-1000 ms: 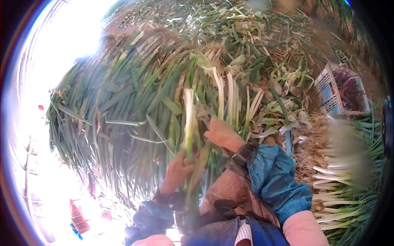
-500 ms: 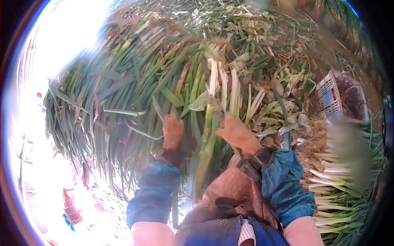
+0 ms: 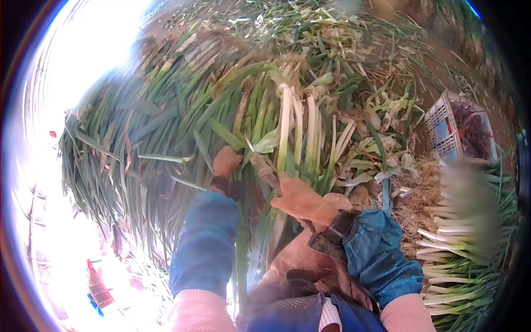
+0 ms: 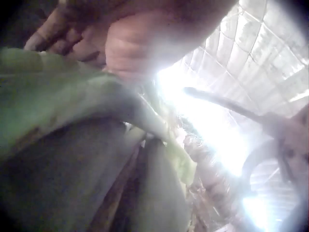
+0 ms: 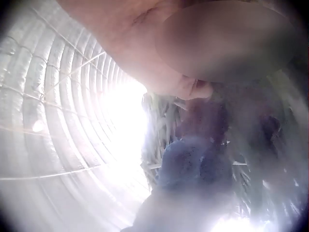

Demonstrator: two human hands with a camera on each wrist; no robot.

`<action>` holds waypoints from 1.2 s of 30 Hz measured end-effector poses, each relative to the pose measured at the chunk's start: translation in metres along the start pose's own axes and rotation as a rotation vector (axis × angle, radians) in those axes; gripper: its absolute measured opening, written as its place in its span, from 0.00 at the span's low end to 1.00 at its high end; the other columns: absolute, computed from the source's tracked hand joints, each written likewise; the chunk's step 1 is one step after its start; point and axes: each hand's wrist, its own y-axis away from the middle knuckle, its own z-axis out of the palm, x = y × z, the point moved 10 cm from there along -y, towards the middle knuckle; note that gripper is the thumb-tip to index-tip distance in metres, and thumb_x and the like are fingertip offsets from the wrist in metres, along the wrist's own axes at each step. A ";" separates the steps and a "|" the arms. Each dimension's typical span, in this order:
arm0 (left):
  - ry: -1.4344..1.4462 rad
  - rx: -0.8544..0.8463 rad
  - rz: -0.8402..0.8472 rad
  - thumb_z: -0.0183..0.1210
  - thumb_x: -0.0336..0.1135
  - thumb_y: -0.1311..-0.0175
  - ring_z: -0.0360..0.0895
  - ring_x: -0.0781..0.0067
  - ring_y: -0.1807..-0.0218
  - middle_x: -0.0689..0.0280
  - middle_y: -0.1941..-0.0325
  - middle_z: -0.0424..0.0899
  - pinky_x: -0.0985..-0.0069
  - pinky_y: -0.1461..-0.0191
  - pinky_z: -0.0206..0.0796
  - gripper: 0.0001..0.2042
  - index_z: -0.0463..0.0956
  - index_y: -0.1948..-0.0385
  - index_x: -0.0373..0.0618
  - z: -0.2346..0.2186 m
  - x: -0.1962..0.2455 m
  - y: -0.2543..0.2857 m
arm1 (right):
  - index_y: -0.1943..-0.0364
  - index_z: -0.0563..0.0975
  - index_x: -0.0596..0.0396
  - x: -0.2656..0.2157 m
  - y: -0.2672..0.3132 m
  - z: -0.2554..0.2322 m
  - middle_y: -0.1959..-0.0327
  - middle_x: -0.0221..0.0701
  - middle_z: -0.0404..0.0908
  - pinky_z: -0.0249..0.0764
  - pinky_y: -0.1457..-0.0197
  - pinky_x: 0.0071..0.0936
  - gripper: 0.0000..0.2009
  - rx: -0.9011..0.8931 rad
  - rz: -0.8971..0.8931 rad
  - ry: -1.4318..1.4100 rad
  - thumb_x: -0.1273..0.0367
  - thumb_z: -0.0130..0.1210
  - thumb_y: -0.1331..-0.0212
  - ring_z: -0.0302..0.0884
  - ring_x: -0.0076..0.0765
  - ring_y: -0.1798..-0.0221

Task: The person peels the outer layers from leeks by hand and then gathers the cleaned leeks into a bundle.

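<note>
from where i stand, the heap of unpeeled green onions [image 3: 155,127] fills the left, roots far, leaves drooping near. at its right part the left hand [image 3: 225,160] reaches in among the leaves, fingers bent; a broad leaf [image 4: 53,101] partly covers them, so i can't tell how far closed they are or whether they hold a stalk. in a tangle like this, i'd say, a low, firm hold on one stem, with an even pull along its length, spares the leaves.

to the right, the right hand [image 3: 304,203] looks partly curled beside a slender brown thing [image 3: 264,170]; whether it grips that, i can't tell. a light touch there should keep the shafts from bruising.

just beyond it lie the bared white stalks [image 3: 285,122], long axis far to near, white ends far, green ends near. at the near right, a row of cleaned green onions [image 3: 451,281] lies crosswise, white ends left, leaves right, with a plastic crate [image 3: 441,128] farther off.
</note>
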 end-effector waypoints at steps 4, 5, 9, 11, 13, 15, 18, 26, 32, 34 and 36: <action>0.065 0.119 0.057 0.62 0.42 0.63 0.77 0.50 0.58 0.50 0.64 0.80 0.63 0.57 0.68 0.20 0.76 0.67 0.39 -0.030 0.016 0.028 | 0.62 0.64 0.69 0.000 0.008 0.010 0.76 0.54 0.75 0.71 0.63 0.45 0.19 -0.017 0.018 0.024 0.67 0.53 0.53 0.76 0.59 0.68; 0.078 0.125 0.078 0.63 0.42 0.64 0.77 0.51 0.59 0.51 0.65 0.80 0.63 0.57 0.68 0.21 0.76 0.67 0.40 -0.038 0.022 0.034 | 0.62 0.64 0.69 -0.001 0.008 0.012 0.76 0.55 0.75 0.71 0.62 0.45 0.19 0.002 -0.012 0.043 0.67 0.53 0.53 0.76 0.59 0.68; 0.212 0.019 0.041 0.65 0.43 0.67 0.78 0.54 0.62 0.53 0.67 0.80 0.65 0.58 0.67 0.24 0.77 0.64 0.41 -0.038 0.025 0.034 | 0.62 0.64 0.69 0.005 0.007 0.012 0.75 0.56 0.75 0.70 0.61 0.48 0.20 -0.003 0.076 0.022 0.67 0.54 0.54 0.75 0.62 0.67; 0.316 0.014 0.080 0.65 0.44 0.68 0.78 0.54 0.61 0.53 0.67 0.80 0.64 0.58 0.67 0.25 0.77 0.63 0.42 -0.036 0.032 0.029 | 0.61 0.63 0.69 0.022 -0.003 0.004 0.75 0.57 0.75 0.70 0.61 0.49 0.21 0.098 0.094 0.005 0.67 0.54 0.55 0.74 0.63 0.67; 0.348 0.046 0.134 0.65 0.43 0.68 0.78 0.54 0.61 0.53 0.67 0.80 0.63 0.58 0.67 0.25 0.77 0.63 0.42 -0.039 0.045 0.025 | 0.60 0.63 0.69 0.025 -0.004 -0.005 0.74 0.57 0.75 0.70 0.60 0.49 0.21 0.128 0.123 0.040 0.67 0.54 0.55 0.74 0.63 0.66; 0.314 0.120 0.198 0.65 0.42 0.68 0.78 0.53 0.62 0.53 0.68 0.80 0.63 0.58 0.68 0.24 0.77 0.64 0.41 -0.047 0.061 0.019 | 0.59 0.63 0.69 0.021 -0.002 -0.009 0.74 0.57 0.75 0.70 0.60 0.48 0.22 0.122 0.147 0.063 0.66 0.55 0.55 0.74 0.63 0.65; 0.201 0.190 0.250 0.65 0.42 0.67 0.77 0.51 0.60 0.52 0.66 0.80 0.61 0.57 0.67 0.23 0.77 0.64 0.41 -0.057 0.074 0.008 | 0.60 0.63 0.69 0.009 0.008 -0.011 0.73 0.57 0.76 0.70 0.59 0.48 0.21 0.078 0.159 0.073 0.66 0.54 0.54 0.75 0.62 0.65; 0.358 0.102 0.312 0.66 0.40 0.64 0.77 0.51 0.61 0.51 0.67 0.80 0.62 0.57 0.67 0.22 0.76 0.64 0.38 -0.030 0.058 -0.008 | 0.58 0.63 0.71 0.024 0.010 -0.045 0.71 0.56 0.76 0.71 0.58 0.47 0.22 0.234 0.186 0.030 0.67 0.54 0.54 0.75 0.62 0.64; 0.719 -0.042 0.337 0.66 0.35 0.62 0.79 0.62 0.65 0.55 0.68 0.81 0.70 0.60 0.67 0.22 0.76 0.61 0.35 -0.045 0.089 0.020 | 0.56 0.64 0.67 0.023 0.010 -0.013 0.73 0.54 0.75 0.71 0.62 0.42 0.23 0.014 0.197 -0.092 0.66 0.57 0.54 0.75 0.60 0.68; 0.764 -0.083 0.306 0.66 0.34 0.61 0.78 0.69 0.67 0.58 0.69 0.82 0.73 0.61 0.67 0.22 0.76 0.60 0.35 -0.043 0.082 0.017 | 0.61 0.64 0.69 0.015 0.012 -0.010 0.71 0.58 0.75 0.70 0.60 0.45 0.21 0.003 0.151 -0.074 0.65 0.54 0.53 0.74 0.63 0.65; 0.723 -0.084 0.269 0.66 0.33 0.59 0.77 0.76 0.67 0.61 0.69 0.81 0.75 0.61 0.67 0.21 0.76 0.60 0.34 -0.041 0.071 0.004 | 0.64 0.65 0.70 0.010 0.011 -0.010 0.71 0.60 0.74 0.69 0.59 0.47 0.19 0.012 0.111 -0.066 0.65 0.53 0.53 0.73 0.64 0.64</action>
